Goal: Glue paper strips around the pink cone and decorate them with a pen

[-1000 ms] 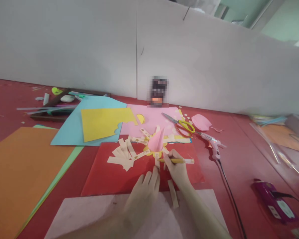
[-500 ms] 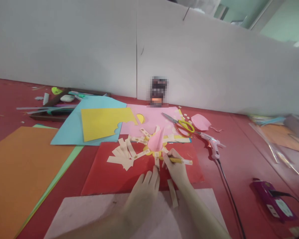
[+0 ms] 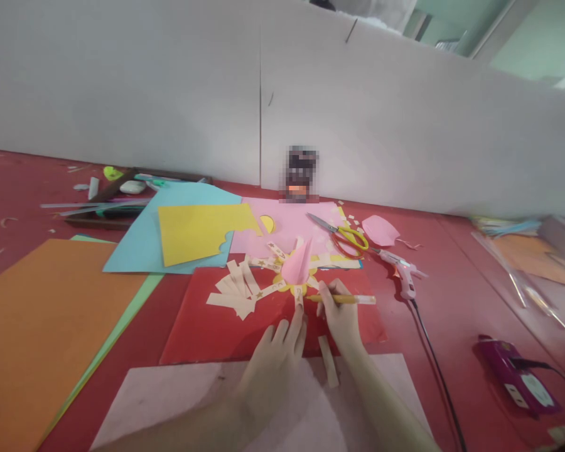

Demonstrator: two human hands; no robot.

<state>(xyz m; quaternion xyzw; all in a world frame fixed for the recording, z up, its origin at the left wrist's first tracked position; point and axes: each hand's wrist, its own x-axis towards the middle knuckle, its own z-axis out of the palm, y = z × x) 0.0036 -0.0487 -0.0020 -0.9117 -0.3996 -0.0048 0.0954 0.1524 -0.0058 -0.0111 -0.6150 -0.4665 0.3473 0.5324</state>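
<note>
My right hand (image 3: pixel 341 314) grips a gold pen (image 3: pixel 346 299), its tip pointing left beside a cream paper strip (image 3: pixel 298 295) that bears gold marks. With fingers stretched out, my left hand (image 3: pixel 280 345) presses a fingertip on the lower end of that strip. The strip runs down from a paper flower with a pink cone (image 3: pixel 296 263) and yellow scalloped edge. More marked strips radiate from it, and a fan of cream strips (image 3: pixel 235 289) lies to its left. All this rests on a red sheet (image 3: pixel 202 339). A loose strip (image 3: pixel 328 361) lies below my right hand.
Scissors (image 3: pixel 343 235) and a pink glue gun (image 3: pixel 402 273) lie to the right, its cord running to a purple power strip (image 3: pixel 518 376). Yellow card (image 3: pixel 193 232), blue paper (image 3: pixel 132 251) and orange paper (image 3: pixel 51 326) spread leftward. A white partition (image 3: pixel 122 81) stands behind.
The pen and my right hand have shifted slightly right, away from the strip. My left fingertip has moved up onto the strip's lower end. The view has shifted a little.
</note>
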